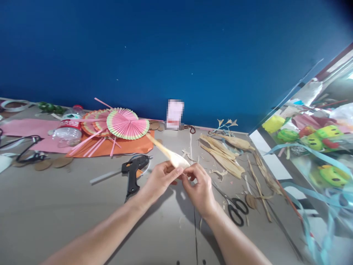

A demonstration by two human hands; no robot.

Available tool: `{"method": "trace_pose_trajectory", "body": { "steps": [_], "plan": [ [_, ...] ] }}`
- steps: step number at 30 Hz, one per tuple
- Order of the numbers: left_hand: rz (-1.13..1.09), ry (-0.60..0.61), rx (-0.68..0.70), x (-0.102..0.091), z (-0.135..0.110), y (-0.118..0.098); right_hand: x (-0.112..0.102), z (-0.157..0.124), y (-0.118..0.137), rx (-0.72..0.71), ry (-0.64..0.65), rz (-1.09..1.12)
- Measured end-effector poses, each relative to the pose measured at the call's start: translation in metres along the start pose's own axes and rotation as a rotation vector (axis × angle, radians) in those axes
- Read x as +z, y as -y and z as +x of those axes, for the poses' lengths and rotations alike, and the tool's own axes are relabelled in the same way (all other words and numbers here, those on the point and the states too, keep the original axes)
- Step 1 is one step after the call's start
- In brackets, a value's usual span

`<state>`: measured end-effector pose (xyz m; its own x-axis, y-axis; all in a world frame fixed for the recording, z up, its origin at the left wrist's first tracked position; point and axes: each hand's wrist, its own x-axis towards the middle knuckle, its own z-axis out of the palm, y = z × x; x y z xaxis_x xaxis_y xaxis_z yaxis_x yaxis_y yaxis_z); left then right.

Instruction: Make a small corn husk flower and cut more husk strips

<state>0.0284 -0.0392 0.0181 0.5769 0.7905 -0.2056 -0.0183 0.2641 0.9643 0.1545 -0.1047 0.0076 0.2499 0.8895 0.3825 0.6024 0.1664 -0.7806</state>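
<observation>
Left hand (158,181) and right hand (200,187), fingers (178,171) gripping pale husk (178,160); red bottle label (72,124) unreadable

The left hand (162,178) and right hand (200,187) met over a grey table (68,221), pinching the broad end of a pale dried husk (178,161) between their fingertips, its narrow end pointing away and leftward; a black glue gun (133,171) lay left of them, a glue stick (106,177) at its rear; beyond it, a pink-and-green paper fan (129,125) overlapped an orange sheet (138,146); black-handled scissors (228,200) lay to the right, nearer than some loose husks (223,156); a blue wall (165,55) stood behind.
</observation>
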Motion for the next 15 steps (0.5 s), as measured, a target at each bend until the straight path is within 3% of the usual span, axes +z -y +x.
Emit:
{"method": "trace_pose_trajectory", "body": {
  "steps": [2,4,7,10,12,15],
  "plan": [
    [-0.070,0.020,-0.003,-0.002,0.001,0.000,0.000,-0.002,0.002,-0.072,0.038,-0.010],
    [-0.129,0.012,-0.038,-0.004,0.003,0.001,-0.001,-0.001,0.001,-0.049,-0.002,0.031],
    [-0.139,-0.010,-0.101,-0.006,0.005,0.000,-0.002,0.003,-0.005,0.166,-0.053,0.201],
    [-0.070,-0.014,-0.092,-0.003,0.003,0.000,-0.001,0.008,-0.013,0.375,0.076,0.454],
    [-0.003,-0.022,-0.060,-0.001,0.002,0.000,0.001,0.009,-0.016,0.440,0.137,0.550],
    [0.045,-0.063,-0.010,-0.001,0.003,0.002,0.004,0.009,-0.015,0.513,0.128,0.611]
  ]
}}
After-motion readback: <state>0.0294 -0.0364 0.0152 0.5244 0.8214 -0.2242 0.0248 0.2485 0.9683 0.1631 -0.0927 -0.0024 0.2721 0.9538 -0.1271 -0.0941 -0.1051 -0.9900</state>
